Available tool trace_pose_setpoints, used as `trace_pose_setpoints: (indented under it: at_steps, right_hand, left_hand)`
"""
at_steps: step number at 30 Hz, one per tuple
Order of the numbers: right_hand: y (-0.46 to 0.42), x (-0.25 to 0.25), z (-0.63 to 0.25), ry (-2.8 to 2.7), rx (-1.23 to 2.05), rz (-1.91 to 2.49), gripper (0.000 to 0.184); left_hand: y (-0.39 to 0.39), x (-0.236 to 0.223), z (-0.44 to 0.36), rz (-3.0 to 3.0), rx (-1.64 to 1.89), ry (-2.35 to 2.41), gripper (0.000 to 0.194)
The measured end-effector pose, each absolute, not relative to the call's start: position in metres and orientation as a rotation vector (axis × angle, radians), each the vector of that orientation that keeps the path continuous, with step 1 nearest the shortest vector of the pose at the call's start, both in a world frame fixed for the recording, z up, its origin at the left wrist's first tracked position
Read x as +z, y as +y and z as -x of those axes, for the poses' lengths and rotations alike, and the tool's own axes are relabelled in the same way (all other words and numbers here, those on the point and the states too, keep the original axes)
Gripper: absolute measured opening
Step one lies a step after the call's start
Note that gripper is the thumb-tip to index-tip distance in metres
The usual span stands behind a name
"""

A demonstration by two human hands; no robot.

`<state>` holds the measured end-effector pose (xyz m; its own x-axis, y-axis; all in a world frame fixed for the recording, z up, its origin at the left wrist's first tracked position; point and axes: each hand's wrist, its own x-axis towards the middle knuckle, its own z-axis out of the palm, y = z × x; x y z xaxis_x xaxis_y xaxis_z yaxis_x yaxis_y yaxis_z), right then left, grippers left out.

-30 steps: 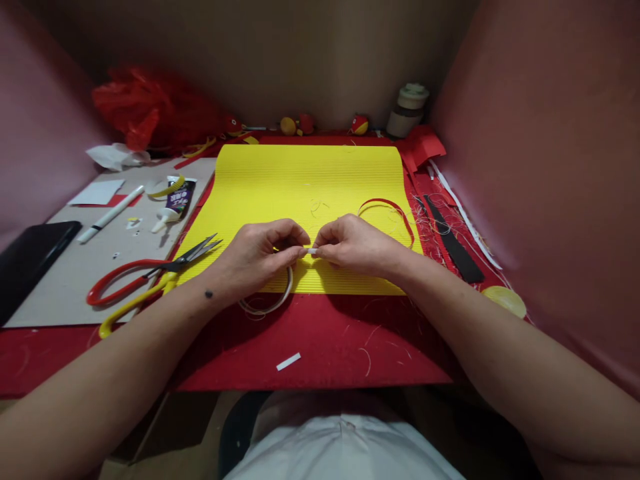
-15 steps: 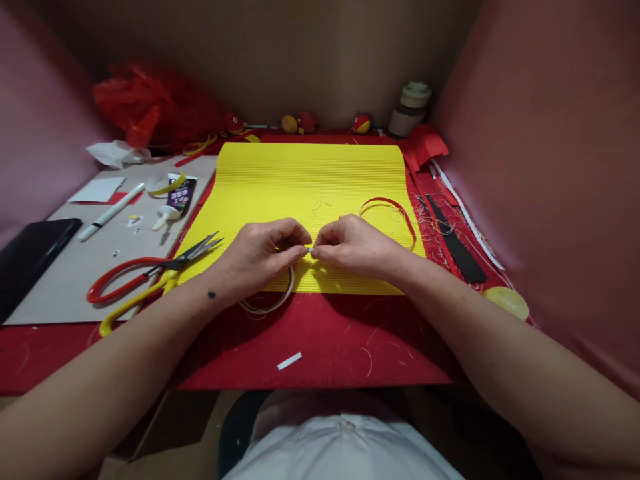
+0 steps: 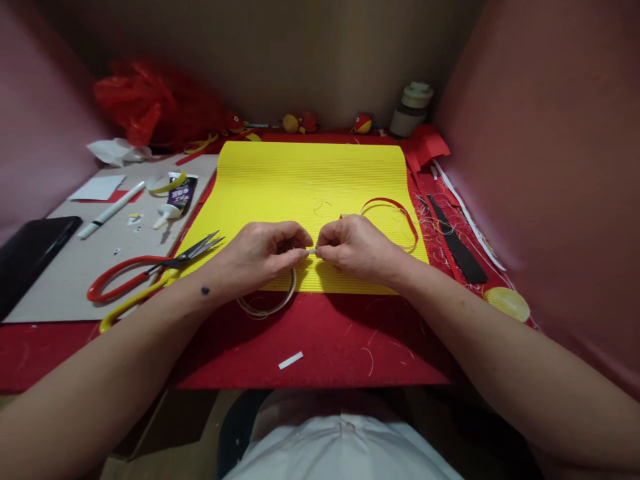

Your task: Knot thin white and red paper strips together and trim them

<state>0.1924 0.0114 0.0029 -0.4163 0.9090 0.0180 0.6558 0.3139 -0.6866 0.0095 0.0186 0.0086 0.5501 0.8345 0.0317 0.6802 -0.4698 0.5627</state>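
Observation:
My left hand (image 3: 273, 250) and my right hand (image 3: 353, 247) meet over the yellow corrugated sheet (image 3: 310, 180), thumbs and forefingers pinched a short gap apart. A thin white paper strip (image 3: 312, 251) spans that gap, gripped at both sides. Below my left hand hangs a pale loop of narrow strip (image 3: 280, 307), over the sheet's front edge. Behind my right hand curves a red strip loop (image 3: 407, 220). Whether the loops join the piece in my fingers is hidden. Red-and-yellow scissors (image 3: 165, 270) lie partly opened beside my left forearm.
On the grey board (image 3: 60, 280) at left lie a glue tube (image 3: 181, 193), a white marker (image 3: 111, 211) and a black device (image 3: 35, 260). A white paper scrap (image 3: 291, 360) rests near the front edge. Threads and a black strip (image 3: 457, 243) are at right, with a jar (image 3: 410, 110) behind.
My fingertips have drawn slightly apart, so more of the white strip shows between them. My right hand has shifted a little to the right; other things lie as before.

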Motion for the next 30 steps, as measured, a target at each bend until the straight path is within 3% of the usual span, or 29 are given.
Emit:
trace_pose_setpoints:
  at_steps: [18,26,30]
  right_hand:
    - [0.009,0.0,-0.189,-2.379,0.674,1.396,0.021]
    - [0.008,0.001,-0.19,-2.238,0.857,1.42,0.019]
    - [0.01,0.003,-0.191,-2.194,0.91,1.45,0.019]
  left_hand:
    - [0.017,0.003,-0.012,-2.277,0.467,1.227,0.02]
    - [0.011,0.003,-0.013,-2.411,0.426,1.242,0.011]
    - [0.014,-0.003,-0.011,-2.581,0.421,1.246,0.016]
